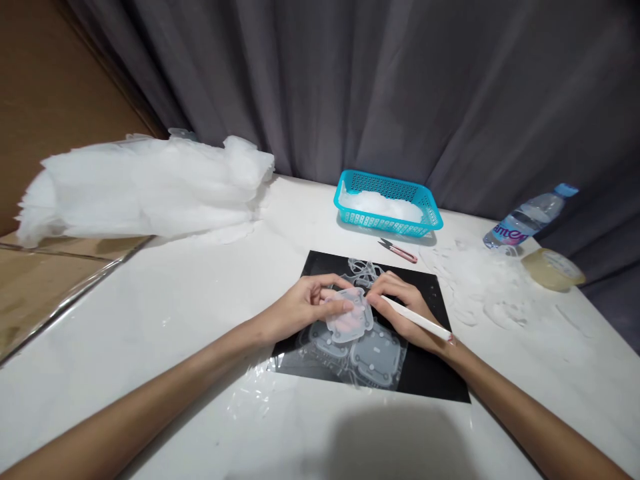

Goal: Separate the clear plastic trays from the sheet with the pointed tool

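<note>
My left hand (316, 300) pinches a translucent, rounded plastic piece (349, 327) between thumb and fingers, above a black mat (435, 373). From the right, my right hand (400, 303) grips a slim white pen-like tool (417, 319), its front end by the piece's right edge. The tool's tip is hidden by the fingers. Beneath the hands, more translucent plastic pieces (379, 355) of similar outline lie on the mat. Thin, curly clear strips (365, 272) are heaped at the mat's far edge, just beyond my hands.
Small pink-handled thread snips (399, 251) lie behind the mat. Behind them stands a turquoise basket (387, 227) holding white pieces. White scraps (490, 287), a water bottle (530, 217) and a yellowish container (553, 269) are at right. A bulky white stack (150, 187) occupies the left.
</note>
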`<state>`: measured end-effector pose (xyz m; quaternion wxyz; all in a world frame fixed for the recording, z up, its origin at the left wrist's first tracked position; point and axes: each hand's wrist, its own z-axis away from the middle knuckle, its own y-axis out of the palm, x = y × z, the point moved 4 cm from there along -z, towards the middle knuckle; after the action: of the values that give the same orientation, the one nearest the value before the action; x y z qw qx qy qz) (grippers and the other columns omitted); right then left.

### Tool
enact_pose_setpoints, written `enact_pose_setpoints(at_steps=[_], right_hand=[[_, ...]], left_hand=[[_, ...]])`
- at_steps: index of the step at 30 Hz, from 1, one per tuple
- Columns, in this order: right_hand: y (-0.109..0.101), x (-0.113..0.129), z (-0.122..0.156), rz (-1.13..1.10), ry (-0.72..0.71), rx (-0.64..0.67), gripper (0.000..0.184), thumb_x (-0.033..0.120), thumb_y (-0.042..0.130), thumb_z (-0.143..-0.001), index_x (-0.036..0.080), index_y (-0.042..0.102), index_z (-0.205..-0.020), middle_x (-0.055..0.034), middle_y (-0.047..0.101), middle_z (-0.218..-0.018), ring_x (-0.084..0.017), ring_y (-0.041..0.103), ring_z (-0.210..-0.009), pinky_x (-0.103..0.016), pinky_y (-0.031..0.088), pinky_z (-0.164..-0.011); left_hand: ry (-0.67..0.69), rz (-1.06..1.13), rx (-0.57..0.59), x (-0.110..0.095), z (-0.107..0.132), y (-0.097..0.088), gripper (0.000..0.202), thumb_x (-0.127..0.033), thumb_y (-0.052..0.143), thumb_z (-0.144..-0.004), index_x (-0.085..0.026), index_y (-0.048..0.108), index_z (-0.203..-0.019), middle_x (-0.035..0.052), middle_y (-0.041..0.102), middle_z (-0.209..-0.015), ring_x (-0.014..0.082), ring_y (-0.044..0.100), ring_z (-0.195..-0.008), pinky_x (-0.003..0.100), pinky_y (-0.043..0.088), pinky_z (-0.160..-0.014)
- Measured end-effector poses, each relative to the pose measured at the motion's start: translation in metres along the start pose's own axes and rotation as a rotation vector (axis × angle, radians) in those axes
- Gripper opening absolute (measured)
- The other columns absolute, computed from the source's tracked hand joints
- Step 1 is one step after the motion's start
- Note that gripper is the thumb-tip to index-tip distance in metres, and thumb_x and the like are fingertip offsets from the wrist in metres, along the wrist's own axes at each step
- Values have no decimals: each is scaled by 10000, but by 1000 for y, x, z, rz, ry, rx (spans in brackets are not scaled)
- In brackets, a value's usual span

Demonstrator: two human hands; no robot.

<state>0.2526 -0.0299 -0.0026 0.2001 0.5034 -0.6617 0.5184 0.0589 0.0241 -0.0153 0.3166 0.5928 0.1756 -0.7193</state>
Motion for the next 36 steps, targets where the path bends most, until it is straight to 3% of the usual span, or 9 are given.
enact_pose_setpoints(at_steps=[4,10,20,24,29,33,36], right_hand=[[2,-2,1,-13,4,36,205,300,600,-1029,217,673,-856,-41,652,-844,-202,593,-837,-383,462,-835],[1,-3,2,-45,-12,18,167,260,632,-1010,214,680,-856,-32,656,-836,-195,593,-825,-379,461,-845],[2,0,2,6,-45,30,163,258,627,-1012,213,669,-862,-34,650,-826,-194,588,-815,-378,468,-814],[2,0,2,11,-49,25,162,249,622,-1012,213,659,-858,-33,639,-823,-192,583,-810,-374,465,-805],[2,-1,2,-9,-32,6,145,232,631,-1003,213,663,-863,-33,637,-830,-191,582,-816,-364,465,-803],[1,-3,2,-18,0,-28,166,250,616,-1011,216,644,-851,-31,631,-840,-190,584,-826,-350,468,-801],[-11,-5,-6,10,21,-42,188,270,601,-1020,218,628,-841,-17,613,-845,-177,587,-811,-327,464,-782]], left_hand=[[46,13,-38,-2,-1,-4,436,-322,884,-792,-162,687,-1147,36,788,-874,162,745,-775,259,562,-745],[60,-23,-58,-2,-3,-8,439,-328,892,-788,-161,676,-1131,-4,752,-809,144,724,-737,248,550,-718],[42,-27,-56,-4,-2,-6,403,-301,870,-799,-149,672,-1116,13,758,-869,155,720,-780,286,552,-761],[66,-71,-60,-6,-3,-5,344,-394,789,-884,-145,682,-1097,23,736,-859,145,682,-752,268,514,-709],[147,-236,-109,-12,-1,-6,409,-534,583,-1001,-145,707,-987,-10,603,-736,113,521,-627,241,390,-571],[141,-224,-43,-13,2,-4,415,-544,534,-1027,-163,700,-1036,40,686,-906,173,647,-832,303,517,-760],[176,-328,53,-11,5,-3,362,-474,680,-974,-211,662,-1222,67,723,-1155,223,678,-1063,383,517,-973]])
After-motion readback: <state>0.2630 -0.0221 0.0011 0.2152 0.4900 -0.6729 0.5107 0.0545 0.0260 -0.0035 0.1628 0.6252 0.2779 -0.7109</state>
